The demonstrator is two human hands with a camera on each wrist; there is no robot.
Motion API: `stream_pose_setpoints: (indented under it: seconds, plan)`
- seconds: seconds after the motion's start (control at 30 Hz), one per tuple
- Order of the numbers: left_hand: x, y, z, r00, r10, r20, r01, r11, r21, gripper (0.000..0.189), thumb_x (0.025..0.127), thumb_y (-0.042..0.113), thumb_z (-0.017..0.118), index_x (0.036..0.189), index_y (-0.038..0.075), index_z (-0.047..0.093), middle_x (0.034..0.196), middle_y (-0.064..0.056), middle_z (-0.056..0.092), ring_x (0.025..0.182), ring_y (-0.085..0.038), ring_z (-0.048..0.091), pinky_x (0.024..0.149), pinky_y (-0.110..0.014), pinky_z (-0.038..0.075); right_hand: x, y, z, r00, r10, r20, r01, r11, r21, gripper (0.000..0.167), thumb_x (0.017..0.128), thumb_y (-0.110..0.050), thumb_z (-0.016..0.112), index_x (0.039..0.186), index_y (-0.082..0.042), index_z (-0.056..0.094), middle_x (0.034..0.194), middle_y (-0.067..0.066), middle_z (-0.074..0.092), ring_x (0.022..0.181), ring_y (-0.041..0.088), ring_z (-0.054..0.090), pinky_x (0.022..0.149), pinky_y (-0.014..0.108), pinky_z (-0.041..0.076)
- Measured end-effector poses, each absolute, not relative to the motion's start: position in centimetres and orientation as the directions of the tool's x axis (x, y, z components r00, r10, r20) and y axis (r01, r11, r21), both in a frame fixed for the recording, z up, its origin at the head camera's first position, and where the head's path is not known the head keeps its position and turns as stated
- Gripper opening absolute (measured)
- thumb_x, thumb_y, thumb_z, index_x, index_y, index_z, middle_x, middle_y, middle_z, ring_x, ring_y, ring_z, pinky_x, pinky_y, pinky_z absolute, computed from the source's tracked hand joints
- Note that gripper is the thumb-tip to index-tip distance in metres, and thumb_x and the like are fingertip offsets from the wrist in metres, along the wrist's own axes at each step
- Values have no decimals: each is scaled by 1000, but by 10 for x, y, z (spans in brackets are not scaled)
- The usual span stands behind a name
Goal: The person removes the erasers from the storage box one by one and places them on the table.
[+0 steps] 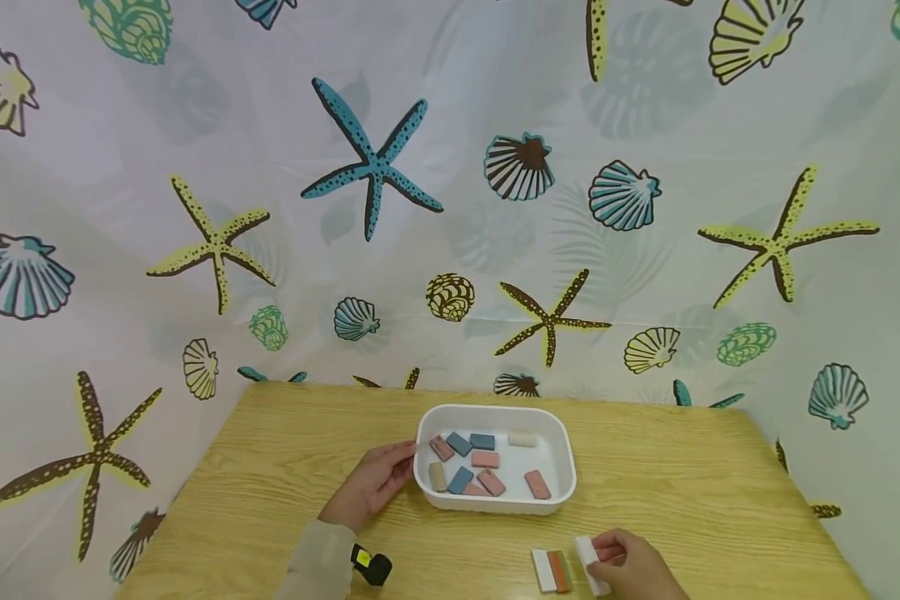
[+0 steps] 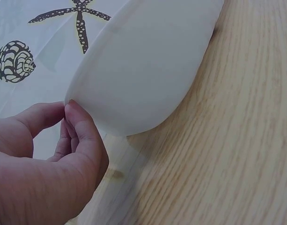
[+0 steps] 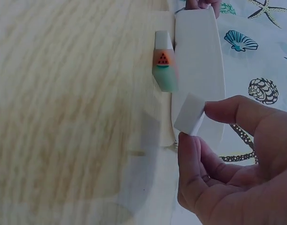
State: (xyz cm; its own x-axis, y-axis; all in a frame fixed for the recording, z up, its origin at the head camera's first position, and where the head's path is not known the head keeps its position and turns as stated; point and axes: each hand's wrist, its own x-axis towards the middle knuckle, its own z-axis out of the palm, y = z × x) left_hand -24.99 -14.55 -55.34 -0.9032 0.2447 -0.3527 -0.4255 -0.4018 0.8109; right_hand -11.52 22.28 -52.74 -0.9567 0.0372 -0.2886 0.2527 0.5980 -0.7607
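Note:
My left hand [image 1: 375, 485] pinches the left rim of a white plastic tray [image 1: 495, 505]; in the left wrist view, thumb and fingertips [image 2: 77, 115] meet at its edge. My right hand [image 1: 636, 568] holds a small white eraser [image 3: 190, 115] between thumb and fingers, near the table's front. Just left of it lie another white eraser [image 1: 543, 571] and an orange-and-green one [image 1: 559, 572], side by side; the right wrist view shows a watermelon slice printed on the coloured one. Inside the tray are several pink erasers [image 1: 537, 484], blue ones [image 1: 482, 442] and beige ones [image 1: 438, 477].
The wooden table [image 1: 682, 483] is bordered at the back and sides by a white cloth [image 1: 450, 233] printed with starfish and shells. A black strap with a small black device [image 1: 375, 568] is on my left wrist.

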Motion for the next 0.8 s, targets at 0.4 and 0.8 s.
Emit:
stream_pose_setpoints:
  seconds: [0.4,0.8]
  plan:
    - [-251,-145,-554,-904,249,-347,-421,-390,819,41,92,12,59,126,-9,48,110,-14,57,84,-11,55,77,-20,49,-114,221,-552,-966,93,-240,239,669,-704,26,72,-12,76,90,-1,62,78,-1,58,71,13,55,65,28,48]
    - [-247,-144,-547,-900,243,-362,-433,-400,808,39,93,10,56,127,-8,47,114,-16,56,85,-11,55,80,-21,49,-115,204,-547,-966,93,-240,237,685,-689,26,72,-12,75,89,0,59,77,1,55,70,13,54,64,29,48]
